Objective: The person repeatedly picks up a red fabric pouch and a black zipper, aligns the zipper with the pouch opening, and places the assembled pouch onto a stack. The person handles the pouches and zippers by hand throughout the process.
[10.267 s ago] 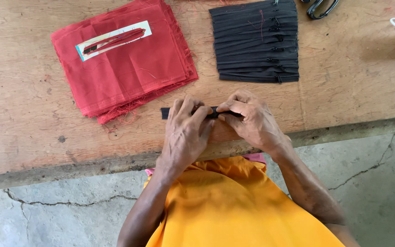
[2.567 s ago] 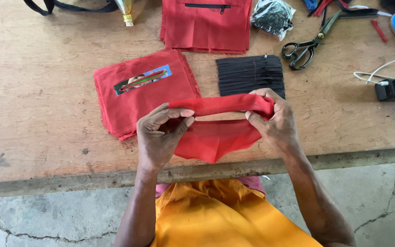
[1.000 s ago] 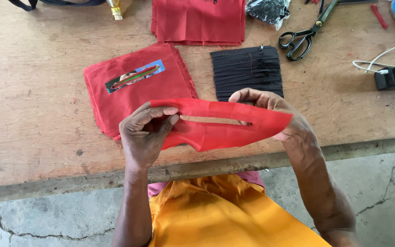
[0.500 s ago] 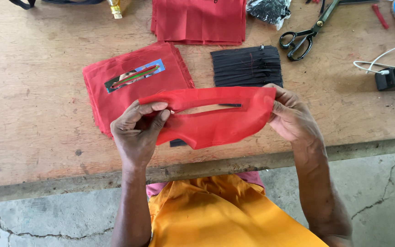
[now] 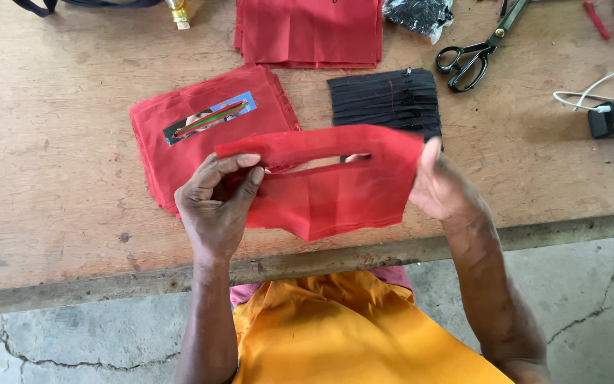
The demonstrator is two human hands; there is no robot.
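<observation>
A slit red cloth piece (image 5: 328, 192) is held stretched just in front of the stack of black zippers (image 5: 385, 103). Its ends are pinched by the left hand (image 5: 214, 206) and right hand (image 5: 442, 185). It is judged light, limp, best gripped at the edges.

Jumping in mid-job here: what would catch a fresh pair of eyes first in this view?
The red fabric piece with a long slit, held stretched between the left hand and right hand near the wooden table's front edge. Behind the left hand lies a stack of red fabric with a slit window; behind the right, a bundle of black zippers. Black scissors lie at the far right.
</observation>
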